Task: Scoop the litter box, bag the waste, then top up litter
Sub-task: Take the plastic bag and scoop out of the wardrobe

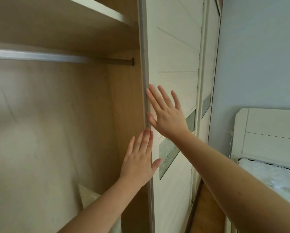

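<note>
I see an open wardrobe [120, 101] with a bare upper shelf [97, 9] and a hanging rail [56, 57]; right of it, a bed [274, 179] carries white bedding [268, 175].

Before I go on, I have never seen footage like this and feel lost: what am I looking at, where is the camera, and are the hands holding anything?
The one picture comes from a camera worn on a person's head, looking forward and down, so the two bare arms are that person's own. There is no machine. They stand at a wardrobe with a white sliding door. The left hand and the right hand both lie flat with straight fingers against the door near its edge; neither holds anything. Inside the open part are a shelf and a clothes rail. To the right is a bed with a white headboard. No litter box shows here.
</note>
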Motion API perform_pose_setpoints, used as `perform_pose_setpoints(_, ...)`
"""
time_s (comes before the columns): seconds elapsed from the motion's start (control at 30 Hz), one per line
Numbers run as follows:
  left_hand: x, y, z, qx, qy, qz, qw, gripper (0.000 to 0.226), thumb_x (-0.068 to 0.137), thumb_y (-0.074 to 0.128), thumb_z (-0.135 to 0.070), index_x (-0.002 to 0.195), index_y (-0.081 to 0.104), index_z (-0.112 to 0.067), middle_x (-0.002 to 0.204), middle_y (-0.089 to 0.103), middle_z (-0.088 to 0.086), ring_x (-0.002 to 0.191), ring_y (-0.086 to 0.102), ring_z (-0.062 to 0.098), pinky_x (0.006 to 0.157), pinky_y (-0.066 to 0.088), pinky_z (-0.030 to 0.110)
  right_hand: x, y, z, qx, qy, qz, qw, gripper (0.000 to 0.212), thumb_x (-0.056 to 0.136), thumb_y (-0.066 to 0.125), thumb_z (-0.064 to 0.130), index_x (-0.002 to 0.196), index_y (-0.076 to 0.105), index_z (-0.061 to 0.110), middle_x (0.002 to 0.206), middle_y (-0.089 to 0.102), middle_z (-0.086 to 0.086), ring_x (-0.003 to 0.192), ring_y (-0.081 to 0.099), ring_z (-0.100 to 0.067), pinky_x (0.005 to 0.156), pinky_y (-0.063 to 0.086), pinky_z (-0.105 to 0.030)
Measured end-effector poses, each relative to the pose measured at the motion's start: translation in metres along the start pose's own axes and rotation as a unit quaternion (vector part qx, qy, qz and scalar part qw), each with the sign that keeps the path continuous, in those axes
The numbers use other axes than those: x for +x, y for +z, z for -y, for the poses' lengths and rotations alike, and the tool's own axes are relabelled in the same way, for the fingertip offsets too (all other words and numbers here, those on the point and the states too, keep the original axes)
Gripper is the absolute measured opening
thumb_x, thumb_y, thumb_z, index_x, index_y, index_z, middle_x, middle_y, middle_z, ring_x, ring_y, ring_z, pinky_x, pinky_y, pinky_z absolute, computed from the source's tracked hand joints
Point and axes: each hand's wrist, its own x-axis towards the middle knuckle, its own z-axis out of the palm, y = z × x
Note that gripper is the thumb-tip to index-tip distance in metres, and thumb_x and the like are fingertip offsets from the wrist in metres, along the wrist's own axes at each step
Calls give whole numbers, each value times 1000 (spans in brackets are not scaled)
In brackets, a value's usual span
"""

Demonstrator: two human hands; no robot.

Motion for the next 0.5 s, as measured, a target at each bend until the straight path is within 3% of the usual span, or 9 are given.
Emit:
perform_pose_setpoints(0.1,21,9,-5,-7,16,8,1000,89,93,14,-73,156,2,-11,163,1,9,150,4,28,119,10,44,3,14,-17,-13,11,21,1000,63,100,26,47,154,8,21,161,5,3,148,3,-19,119,7,-49)
perform_pose_setpoints(0.3,60,18,-15,0,37,25,999,88,92,8,-73,148,-27,-14,155,-34,5,144,-27,24,121,-8,40,9,42,-46,-26,35,48,998,66,100,30,46,154,1,21,161,-2,5,148,4,-20,119,4,-49)
perform_pose_setpoints(0.4,77,20,-20,14,42,39,998,89,93,10,-72,149,-26,-14,155,-35,6,143,-30,24,118,-13,39,12,52,-58,-35,43,65,996,68,100,31,47,154,-3,21,161,-6,5,148,3,-20,119,4,-49)
perform_pose_setpoints(0.5,83,29,-26,4,30,53,998,92,93,14,-72,148,-29,-13,154,-39,7,144,-29,25,121,-10,41,14,57,-65,-33,36,70,996,68,100,28,49,154,-3,21,161,-6,5,148,3,-20,119,4,-49)
